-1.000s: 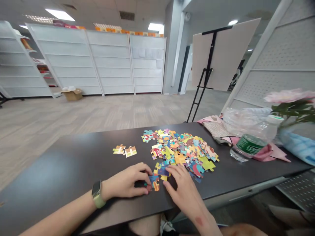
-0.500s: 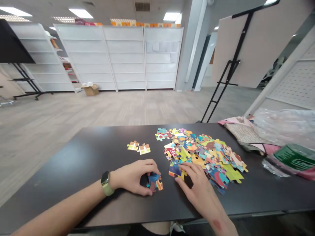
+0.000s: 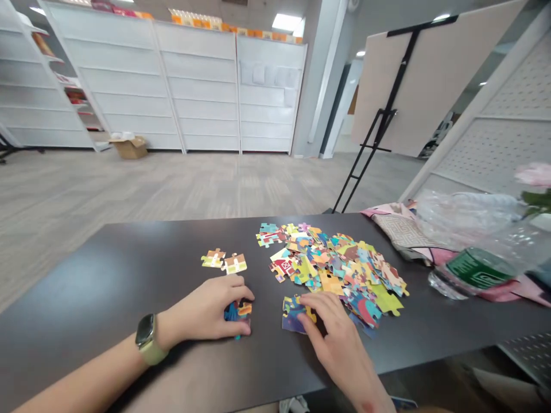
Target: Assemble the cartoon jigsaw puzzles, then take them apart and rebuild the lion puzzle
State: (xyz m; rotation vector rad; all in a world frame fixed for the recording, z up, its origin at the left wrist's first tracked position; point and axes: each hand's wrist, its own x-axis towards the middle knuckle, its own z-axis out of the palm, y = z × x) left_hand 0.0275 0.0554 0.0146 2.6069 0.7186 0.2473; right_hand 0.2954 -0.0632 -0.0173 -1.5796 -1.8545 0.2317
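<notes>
My left hand [image 3: 219, 310], with a watch on its wrist, is closed around a blue and orange puzzle piece [image 3: 238, 311] just above or on the dark table. The thumb and fingers grip its edges. My right hand [image 3: 331, 327] pinches a purple-blue puzzle piece with yellow [image 3: 293, 316] at its right side, near the pile. A heap of mixed puzzle pieces [image 3: 340, 258] spreads beyond my right hand. Past my left hand lie two brown, white and green puzzle pieces [image 3: 224, 262] next to each other.
A plastic bottle with a green label [image 3: 482, 268] lies at the table's right, beside clear plastic wrap [image 3: 469, 221] and a patterned cloth bag [image 3: 400, 232]. The dark table [image 3: 142, 269] ends at a near edge by my body. A board on a stand [image 3: 387, 115] rises behind.
The view has swung to the right. The piece in my left hand has turned, its orange part now at the upper right. The piece in my right hand has also turned and moved off the heap.
</notes>
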